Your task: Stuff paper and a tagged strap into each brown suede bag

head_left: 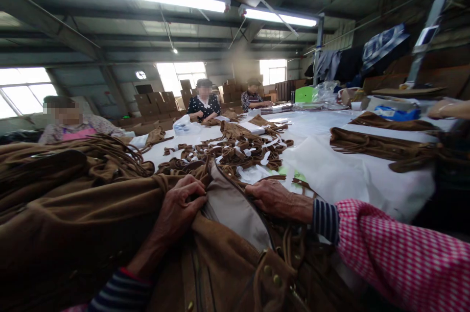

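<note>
A brown suede bag (220,253) with fringes and brass studs lies in front of me, its zipped opening spread to show a pale grey lining (235,209). My left hand (181,202) pinches the bag's edge at the left side of the opening, thumb and fingers pressed together. On the opposite side my right hand (273,198) has its fingers wrapped over the zipper edge, with the fingertips hidden. Just beyond the bag is a heap of brown straps (249,153) with white paper pieces among them.
More brown suede bags (91,199) are piled at the left. Brown pieces (382,143) lie on the white-covered table (330,175) at the right, near another person's arm (450,108). Three people sit around the far side. A green box (305,94) stands at the back.
</note>
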Tool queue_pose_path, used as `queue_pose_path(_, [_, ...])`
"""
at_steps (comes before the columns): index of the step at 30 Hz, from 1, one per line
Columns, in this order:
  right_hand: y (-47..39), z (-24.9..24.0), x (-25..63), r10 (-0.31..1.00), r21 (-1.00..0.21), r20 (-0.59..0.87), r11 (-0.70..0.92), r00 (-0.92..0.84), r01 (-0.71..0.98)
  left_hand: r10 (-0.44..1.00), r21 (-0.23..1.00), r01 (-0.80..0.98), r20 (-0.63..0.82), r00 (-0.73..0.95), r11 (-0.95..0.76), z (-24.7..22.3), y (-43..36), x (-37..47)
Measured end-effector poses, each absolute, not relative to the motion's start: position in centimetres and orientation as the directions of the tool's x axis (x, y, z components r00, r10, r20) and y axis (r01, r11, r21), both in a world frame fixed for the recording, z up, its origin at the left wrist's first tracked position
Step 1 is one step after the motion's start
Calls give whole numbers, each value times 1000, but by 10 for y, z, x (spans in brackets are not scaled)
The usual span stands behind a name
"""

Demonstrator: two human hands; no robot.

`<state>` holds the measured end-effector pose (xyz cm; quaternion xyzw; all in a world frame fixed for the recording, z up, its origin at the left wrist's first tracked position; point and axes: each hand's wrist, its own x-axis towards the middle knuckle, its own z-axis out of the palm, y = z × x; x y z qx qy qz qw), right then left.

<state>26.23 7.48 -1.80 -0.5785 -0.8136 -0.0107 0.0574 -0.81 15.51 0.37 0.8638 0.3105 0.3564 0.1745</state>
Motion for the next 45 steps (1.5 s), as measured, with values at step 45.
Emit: queue_pose_path(45, [71,-7,287,925,-430,272,364,-266,826,670,544,407,477,569,-734,2,158,-10])
